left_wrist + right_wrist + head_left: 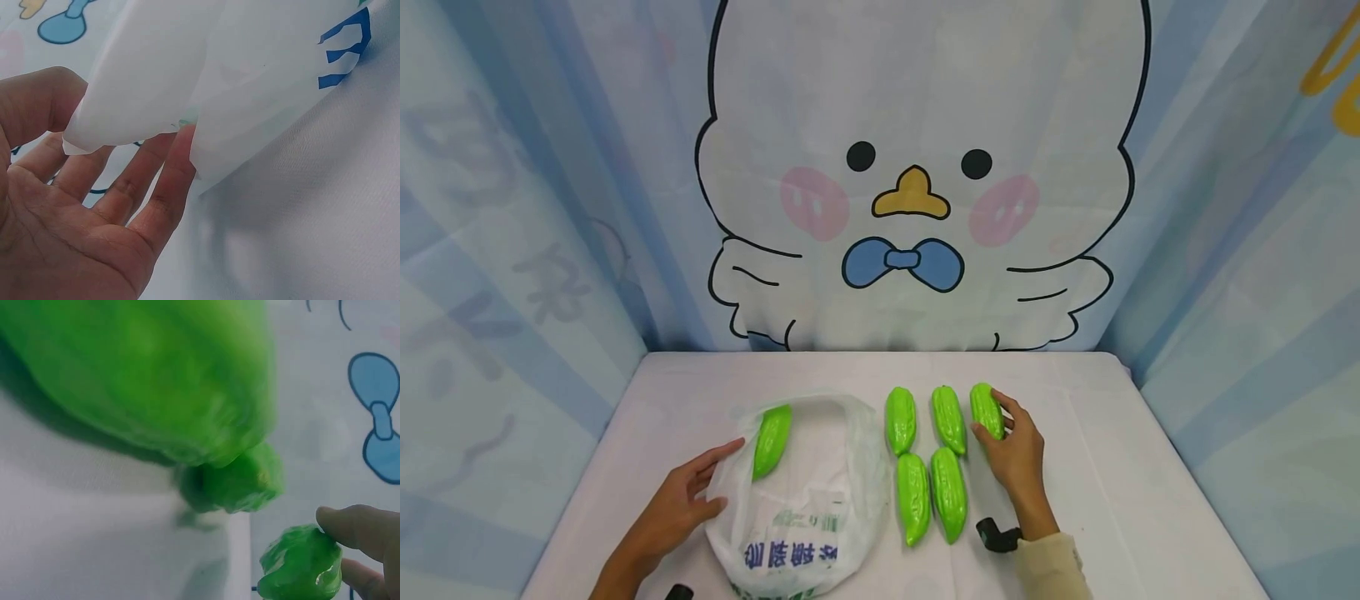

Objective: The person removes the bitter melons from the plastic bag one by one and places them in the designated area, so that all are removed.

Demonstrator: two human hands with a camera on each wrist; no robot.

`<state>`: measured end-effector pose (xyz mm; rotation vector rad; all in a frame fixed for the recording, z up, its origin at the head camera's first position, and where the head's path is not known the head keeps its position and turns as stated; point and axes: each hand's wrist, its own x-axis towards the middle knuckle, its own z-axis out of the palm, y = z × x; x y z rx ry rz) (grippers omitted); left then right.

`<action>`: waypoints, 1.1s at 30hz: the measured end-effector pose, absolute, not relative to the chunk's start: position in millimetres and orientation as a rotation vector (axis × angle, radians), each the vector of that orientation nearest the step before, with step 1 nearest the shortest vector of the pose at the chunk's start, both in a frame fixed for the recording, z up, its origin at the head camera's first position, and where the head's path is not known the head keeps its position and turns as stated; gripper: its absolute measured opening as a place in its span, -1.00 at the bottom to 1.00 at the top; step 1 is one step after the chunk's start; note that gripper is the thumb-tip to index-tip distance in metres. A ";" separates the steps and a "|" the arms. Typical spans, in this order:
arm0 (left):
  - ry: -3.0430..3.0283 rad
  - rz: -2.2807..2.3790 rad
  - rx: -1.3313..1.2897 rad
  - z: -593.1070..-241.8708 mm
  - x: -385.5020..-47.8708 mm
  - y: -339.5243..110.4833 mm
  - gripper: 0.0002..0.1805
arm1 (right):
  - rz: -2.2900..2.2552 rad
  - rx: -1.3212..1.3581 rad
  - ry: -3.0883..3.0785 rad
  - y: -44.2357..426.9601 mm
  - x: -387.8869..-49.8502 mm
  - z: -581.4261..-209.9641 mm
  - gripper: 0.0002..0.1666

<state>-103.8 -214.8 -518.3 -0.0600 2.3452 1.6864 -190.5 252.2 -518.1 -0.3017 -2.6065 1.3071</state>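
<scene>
My right hand (1017,446) holds a bright green bitter melon (986,410) between thumb and fingers, at the far end of the right column. In the right wrist view, this bitter melon (300,562) shows end-on beside the fingers. My left hand (679,504) touches the left side of a white plastic bag (868,500), its thumb and fingers apart. In the left wrist view, the bag's edge (144,94) covers some fingertips of the left hand (94,206). Inside the bag's wide mouth lies another bitter melon (772,442).
Right of the bag, several bitter melons lie in two short columns, among them a near one (913,500) and a far one (949,419). The white table (1112,500) ends at a blue curtain (1240,333) with a cartoon bird at the back.
</scene>
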 end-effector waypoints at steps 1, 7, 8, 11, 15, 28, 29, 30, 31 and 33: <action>2.348 1.686 -0.057 -518.2 -103.6 -214.9 -0.13 | 1.303 -0.309 -2.618 253.4 -192.1 -519.7 -0.22; 2.353 1.690 -0.053 -518.0 -103.1 -215.4 -0.13 | 1.299 -0.336 -2.676 259.6 -200.0 -526.9 -0.21; 2.349 1.694 -0.056 -518.0 -103.1 -215.5 -0.13 | 1.301 -0.336 -2.682 260.4 -201.3 -527.9 -0.20; 2.342 1.699 -0.068 -518.4 -103.1 -215.6 -0.12 | 1.299 -0.336 -2.699 261.6 -204.6 -529.9 -0.18; 2.337 1.706 -0.076 -518.5 -103.2 -215.6 -0.12 | 1.292 -0.347 -2.715 262.8 -208.2 -533.2 -0.17; 2.326 1.735 -0.031 -519.1 -102.5 -217.3 -0.14 | 1.302 -0.350 -2.700 265.2 -212.9 -539.9 -0.17; 2.328 1.734 -0.030 -519.3 -102.4 -217.5 -0.14 | 1.299 -0.349 -2.699 265.0 -212.8 -539.6 -0.17; 2.329 1.736 -0.027 -519.5 -102.3 -217.6 -0.14 | 1.295 -0.349 -2.700 264.9 -212.7 -539.3 -0.17; 2.330 1.736 -0.022 -519.5 -102.3 -217.8 -0.14 | 1.289 -0.350 -2.699 264.9 -212.7 -539.3 -0.17; 2.333 1.737 -0.018 -519.1 -102.2 -218.2 -0.15 | 1.268 -0.344 -2.696 264.8 -212.3 -538.5 -0.18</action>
